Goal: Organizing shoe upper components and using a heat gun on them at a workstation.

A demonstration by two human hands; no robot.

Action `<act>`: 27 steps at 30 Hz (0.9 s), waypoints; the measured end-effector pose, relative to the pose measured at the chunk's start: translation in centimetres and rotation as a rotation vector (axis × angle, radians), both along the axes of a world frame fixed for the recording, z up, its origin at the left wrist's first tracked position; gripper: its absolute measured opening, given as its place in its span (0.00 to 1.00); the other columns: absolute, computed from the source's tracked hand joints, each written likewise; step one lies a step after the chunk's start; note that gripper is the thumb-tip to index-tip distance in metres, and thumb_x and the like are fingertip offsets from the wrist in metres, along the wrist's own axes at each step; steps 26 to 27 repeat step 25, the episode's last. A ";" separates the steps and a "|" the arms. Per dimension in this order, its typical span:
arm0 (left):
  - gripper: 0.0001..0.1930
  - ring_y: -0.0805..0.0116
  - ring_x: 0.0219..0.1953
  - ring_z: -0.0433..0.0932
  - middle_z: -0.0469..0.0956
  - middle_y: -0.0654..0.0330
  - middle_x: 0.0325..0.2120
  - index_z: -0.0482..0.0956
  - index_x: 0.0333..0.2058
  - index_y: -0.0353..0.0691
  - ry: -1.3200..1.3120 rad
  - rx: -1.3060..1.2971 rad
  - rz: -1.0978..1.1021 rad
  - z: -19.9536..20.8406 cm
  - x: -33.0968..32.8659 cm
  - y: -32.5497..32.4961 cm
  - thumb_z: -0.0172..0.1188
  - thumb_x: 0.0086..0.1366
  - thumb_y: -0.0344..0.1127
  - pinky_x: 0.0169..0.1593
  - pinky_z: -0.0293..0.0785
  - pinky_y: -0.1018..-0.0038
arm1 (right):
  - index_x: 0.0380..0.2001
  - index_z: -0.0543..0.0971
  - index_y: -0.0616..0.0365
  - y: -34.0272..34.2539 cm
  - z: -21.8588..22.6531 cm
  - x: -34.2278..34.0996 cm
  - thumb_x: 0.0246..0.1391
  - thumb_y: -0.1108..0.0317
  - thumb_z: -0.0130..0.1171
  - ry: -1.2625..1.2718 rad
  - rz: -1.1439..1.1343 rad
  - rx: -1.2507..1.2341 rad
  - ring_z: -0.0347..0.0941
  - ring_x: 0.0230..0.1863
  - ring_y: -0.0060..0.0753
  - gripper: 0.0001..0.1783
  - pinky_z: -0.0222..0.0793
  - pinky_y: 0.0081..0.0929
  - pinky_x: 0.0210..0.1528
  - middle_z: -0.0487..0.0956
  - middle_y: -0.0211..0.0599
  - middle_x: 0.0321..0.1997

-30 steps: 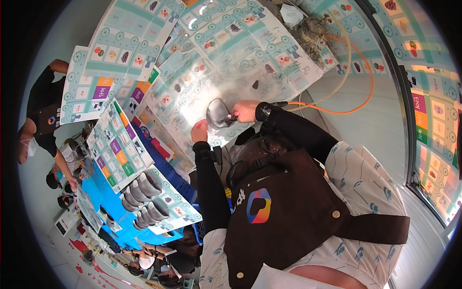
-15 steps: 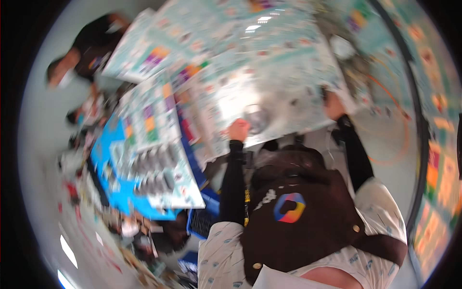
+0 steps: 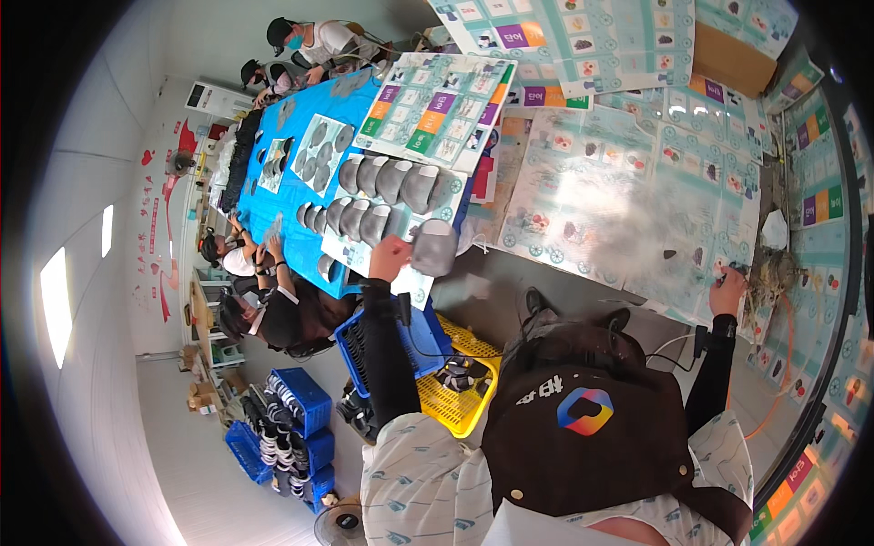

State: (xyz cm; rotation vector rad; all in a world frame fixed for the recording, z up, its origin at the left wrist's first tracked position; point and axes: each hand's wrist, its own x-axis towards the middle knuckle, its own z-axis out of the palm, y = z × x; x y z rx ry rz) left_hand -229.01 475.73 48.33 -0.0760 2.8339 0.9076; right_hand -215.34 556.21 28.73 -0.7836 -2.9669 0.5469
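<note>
My left hand (image 3: 390, 258) is closed on the edge of a grey, rounded, shell-like piece (image 3: 434, 247). It is over the near end of a board bearing rows of similar grey pieces (image 3: 390, 180), which lie overlapped like shingles. My right hand (image 3: 727, 291) is at the near right corner of the table covered with printed sheets (image 3: 564, 182). Its fingers are curled round something small and dark, too unclear to name. Two small dark bits (image 3: 670, 255) lie on the sheets to the left of that hand.
Beneath my left arm stand a blue crate (image 3: 350, 341) and a yellow crate (image 3: 492, 369) with dark items inside. People (image 3: 273, 314) work around the blue-covered table (image 3: 282, 223). An orange hose (image 3: 788, 337) hangs at the right. Stacked blue crates (image 3: 309, 396) stand on the floor.
My left hand has carried the grey piece from the printed table leftward to the rows of grey pieces. My right hand stays by the table's right side. The view has turned left.
</note>
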 end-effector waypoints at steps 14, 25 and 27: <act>0.09 0.49 0.34 0.82 0.83 0.51 0.27 0.82 0.35 0.36 0.346 -0.274 0.043 -6.8 -7.4 -9.2 0.57 0.64 0.34 0.39 0.77 0.58 | 0.42 0.76 0.56 -19.0 12.0 0.6 0.43 0.76 0.61 0.221 0.250 0.113 0.67 0.55 0.54 0.19 0.62 0.47 0.60 0.73 0.47 0.51; 0.12 0.51 0.38 0.82 0.82 0.48 0.36 0.81 0.45 0.42 0.428 0.093 0.752 -6.6 20.9 -2.9 0.56 0.64 0.27 0.45 0.76 0.64 | 0.44 0.78 0.55 -29.7 13.9 -8.7 0.46 0.75 0.59 0.102 0.878 -0.141 0.67 0.56 0.51 0.18 0.62 0.43 0.61 0.74 0.46 0.51; 0.12 0.51 0.38 0.82 0.82 0.48 0.36 0.81 0.45 0.42 0.428 0.093 0.752 -6.6 20.9 -2.9 0.56 0.64 0.27 0.45 0.76 0.64 | 0.44 0.78 0.55 -29.7 13.9 -8.7 0.46 0.75 0.59 0.102 0.878 -0.141 0.67 0.56 0.51 0.18 0.62 0.43 0.61 0.74 0.46 0.51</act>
